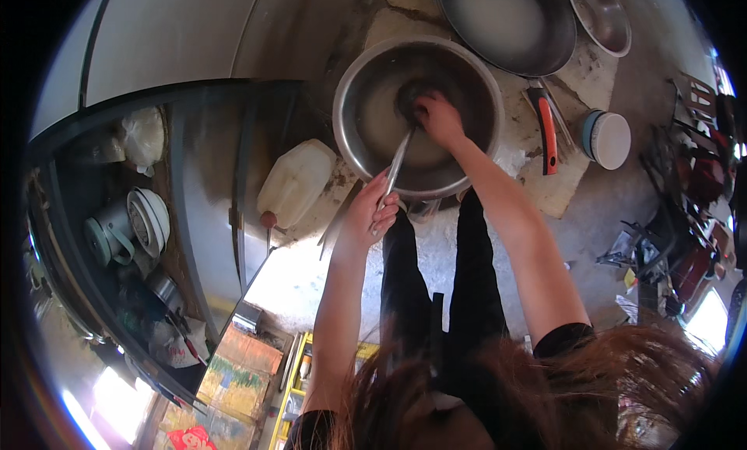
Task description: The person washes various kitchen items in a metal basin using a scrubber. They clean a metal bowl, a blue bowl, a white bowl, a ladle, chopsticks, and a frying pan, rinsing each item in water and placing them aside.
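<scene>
A wide metal basin (493, 117) with cloudy liquid in it stands in front of my feet. My left hand (376, 208) grips the metal handle of a ladle or similar utensil (398, 161) at the basin's near rim. The utensil's far end reaches a dark round thing (411, 94) inside the basin, which may be its bowl or a scouring pad. My right hand (437, 118) is over the basin with its fingers on that dark thing; what the fingertips hold is blurred.
A pan (560, 47) holding cloudy liquid, with a red and black handle, lies beyond the basin, near a metal bowl (618, 18). A white tub (610, 141) stands right, a plastic jug (297, 179) left. Cabinet shelves (181, 216) with dishes are at the left.
</scene>
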`<state>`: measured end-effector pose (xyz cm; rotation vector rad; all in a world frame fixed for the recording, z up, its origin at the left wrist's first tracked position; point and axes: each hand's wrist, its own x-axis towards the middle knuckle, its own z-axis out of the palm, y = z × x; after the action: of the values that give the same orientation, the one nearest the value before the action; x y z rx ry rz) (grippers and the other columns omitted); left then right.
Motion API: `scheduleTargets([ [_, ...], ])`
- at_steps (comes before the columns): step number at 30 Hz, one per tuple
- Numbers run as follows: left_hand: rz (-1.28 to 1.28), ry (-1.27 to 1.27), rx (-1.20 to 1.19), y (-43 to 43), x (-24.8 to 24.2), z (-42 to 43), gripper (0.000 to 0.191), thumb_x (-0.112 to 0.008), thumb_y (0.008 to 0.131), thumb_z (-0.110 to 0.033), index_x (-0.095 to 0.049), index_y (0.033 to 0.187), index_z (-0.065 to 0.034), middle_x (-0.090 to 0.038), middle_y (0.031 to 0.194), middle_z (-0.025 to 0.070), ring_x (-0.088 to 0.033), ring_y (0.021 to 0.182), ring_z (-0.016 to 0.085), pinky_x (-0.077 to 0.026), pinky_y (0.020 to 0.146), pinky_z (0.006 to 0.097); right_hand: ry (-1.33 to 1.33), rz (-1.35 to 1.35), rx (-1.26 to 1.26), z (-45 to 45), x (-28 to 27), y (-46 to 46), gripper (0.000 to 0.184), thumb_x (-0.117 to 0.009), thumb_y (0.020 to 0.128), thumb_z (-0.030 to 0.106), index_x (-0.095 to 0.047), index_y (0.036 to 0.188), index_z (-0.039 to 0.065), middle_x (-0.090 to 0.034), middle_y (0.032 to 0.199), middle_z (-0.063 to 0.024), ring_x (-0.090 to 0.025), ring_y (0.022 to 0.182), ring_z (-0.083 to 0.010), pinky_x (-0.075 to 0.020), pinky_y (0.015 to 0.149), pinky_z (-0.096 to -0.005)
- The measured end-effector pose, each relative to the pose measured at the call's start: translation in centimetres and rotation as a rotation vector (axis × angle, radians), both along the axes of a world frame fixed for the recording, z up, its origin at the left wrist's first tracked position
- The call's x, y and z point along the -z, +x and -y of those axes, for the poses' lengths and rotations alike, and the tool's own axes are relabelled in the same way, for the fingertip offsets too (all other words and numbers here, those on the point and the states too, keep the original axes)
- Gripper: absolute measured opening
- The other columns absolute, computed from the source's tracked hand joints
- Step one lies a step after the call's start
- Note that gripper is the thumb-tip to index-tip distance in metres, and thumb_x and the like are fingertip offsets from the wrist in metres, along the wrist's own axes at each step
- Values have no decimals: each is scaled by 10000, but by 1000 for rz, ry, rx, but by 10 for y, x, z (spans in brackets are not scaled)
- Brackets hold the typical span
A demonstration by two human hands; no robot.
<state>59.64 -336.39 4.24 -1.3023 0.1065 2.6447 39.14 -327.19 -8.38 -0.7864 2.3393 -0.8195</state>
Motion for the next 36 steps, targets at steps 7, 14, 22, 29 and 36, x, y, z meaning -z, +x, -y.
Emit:
scheduleTargets([
  [7,13,117,29,10,13,7,248,-374,1012,-298,-415,893,-84,-443,678,31,-314,372,37,-272,285,173,-246,167,265,-13,-15,34,123,-634,795,99,-678,908,75,-577,992,-142,-585,922,-331,-476,804,-389],
  [14,27,159,72,3,20,6,193,-394,1001,-276,-404,899,-113,-441,701,34,-332,401,47,-275,297,192,-303,37,352,-5,-86,115,115,-633,789,24,-679,888,59,-568,919,-124,-564,908,-283,-465,789,-368],
  [22,51,61,114,-2,6,9,162,-373,1013,-254,-438,984,-108,-446,705,32,-319,376,30,-265,280,160,-215,39,443,3,-4,40,128,-620,779,54,-674,895,52,-574,946,-174,-569,902,-369,-461,804,-421],
  [29,-21,49,184,8,8,21,377,-406,997,-231,-365,1364,-158,-429,740,16,-328,444,30,-262,340,163,-248,-52,356,-1,-3,34,250,-580,761,-27,-603,1006,20,-549,1001,-192,-552,937,-388,-464,802,-414],
  [36,-37,15,181,6,5,17,393,-403,998,-233,-358,1378,-145,-435,742,18,-320,445,28,-257,342,161,-266,-129,252,-13,-20,31,264,-567,761,-59,-606,997,54,-536,1042,-146,-547,959,-352,-462,810,-388],
])
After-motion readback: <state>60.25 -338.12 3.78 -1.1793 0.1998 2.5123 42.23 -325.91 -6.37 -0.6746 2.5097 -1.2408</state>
